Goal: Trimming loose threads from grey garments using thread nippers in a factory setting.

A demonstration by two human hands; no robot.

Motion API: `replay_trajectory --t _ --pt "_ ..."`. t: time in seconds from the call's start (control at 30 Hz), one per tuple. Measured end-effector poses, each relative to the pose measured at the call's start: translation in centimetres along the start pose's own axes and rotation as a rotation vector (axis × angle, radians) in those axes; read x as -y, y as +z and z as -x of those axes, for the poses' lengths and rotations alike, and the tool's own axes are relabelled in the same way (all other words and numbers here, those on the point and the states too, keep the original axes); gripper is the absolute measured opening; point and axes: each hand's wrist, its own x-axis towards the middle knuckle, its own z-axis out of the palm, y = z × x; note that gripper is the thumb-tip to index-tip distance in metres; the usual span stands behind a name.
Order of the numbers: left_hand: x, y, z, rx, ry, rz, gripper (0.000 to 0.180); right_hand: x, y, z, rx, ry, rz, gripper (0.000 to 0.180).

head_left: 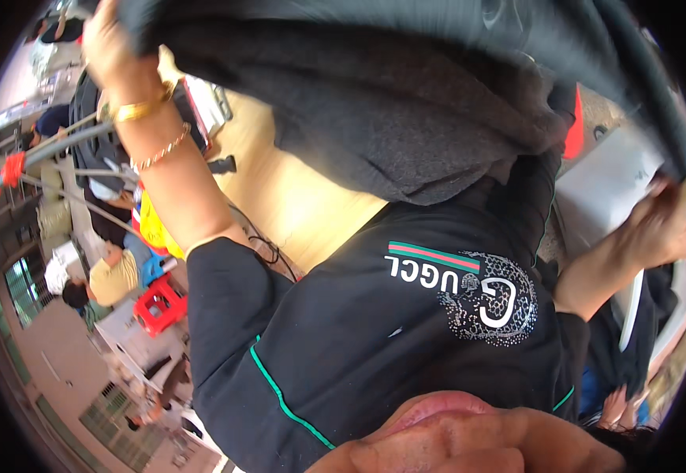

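Note:
A large piece of dark cloth (414, 102), black with a dark grey fuzzy side, is stretched between my raised hands. My left hand (113, 59), with gold bracelets at the wrist, is closed on the cloth's left edge near the top rim of the view. At the far right my right hand (658, 221), smeared by motion, is closed on the other end. The cloth's middle sags over a light wooden table (311, 213) in front of my black shirt. Its upper part is blurred and runs out of view.
Grey metal bars (51, 150) tied with red stand at the left. A red plastic stool (160, 304) and a seated person in a yellow top (114, 276) are farther off. A pale grey panel (603, 177) stands at the right, with another person's hands (615, 406) below it.

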Motion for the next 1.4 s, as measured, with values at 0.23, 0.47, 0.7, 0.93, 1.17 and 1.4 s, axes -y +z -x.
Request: replay_trajectory --t 0.23,0.47,0.7,0.93,1.17,1.4 --pt "5.2 -5.1 5.3 0.201 0.049 -1.575 0.048 -2.7 -0.2 12.4 0.735 0.871 0.354 0.012" --pt "8.7 -5.6 11.8 0.285 -0.322 -2.090 0.051 -4.4 0.7 11.7 0.520 0.854 0.166 0.011" --pt "9.6 -7.6 10.5 0.273 -0.446 -1.817 0.042 -4.0 1.3 12.3 0.570 0.883 0.054 0.015" --pt "10.3 -8.7 10.1 0.191 -0.428 -1.632 0.049 -4.0 1.2 12.9 0.588 0.902 -0.005 0.013" --pt "8.7 -8.1 11.2 0.131 -0.577 -1.163 0.027 -3.0 2.7 12.9 0.657 0.854 -0.202 0.010" --pt "3.2 2.5 17.3 -0.039 -0.077 -0.432 0.013 -1.8 7.8 12.1 0.688 0.626 -0.280 0.029"
